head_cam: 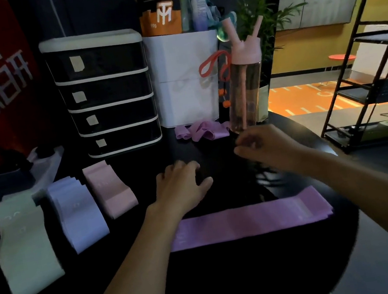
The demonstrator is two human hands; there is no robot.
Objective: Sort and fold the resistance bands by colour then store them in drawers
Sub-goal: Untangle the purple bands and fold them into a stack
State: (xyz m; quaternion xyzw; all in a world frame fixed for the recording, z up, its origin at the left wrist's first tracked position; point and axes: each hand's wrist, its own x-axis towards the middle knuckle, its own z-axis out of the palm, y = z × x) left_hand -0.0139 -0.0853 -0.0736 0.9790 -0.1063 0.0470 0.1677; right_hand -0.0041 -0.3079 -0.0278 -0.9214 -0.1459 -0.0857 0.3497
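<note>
Purple band (pixel 250 220): smooth, flat, crosswise on the black table (pixel 236 274), nearest the person;
Left hand (pixel 181 185): palm down beyond it, fingers loose, empty;
Right hand (pixel 262 146): blurred; hold unclear

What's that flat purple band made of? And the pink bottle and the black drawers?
The band looks like thin, rubbery latex: limp, flat, with a soft sheen. The bottle seems see-through tinted plastic with a matte pink lid; its straw shows inside. The drawers look like glossy dark plastic in a white frame, though dim light leaves that open.
</note>
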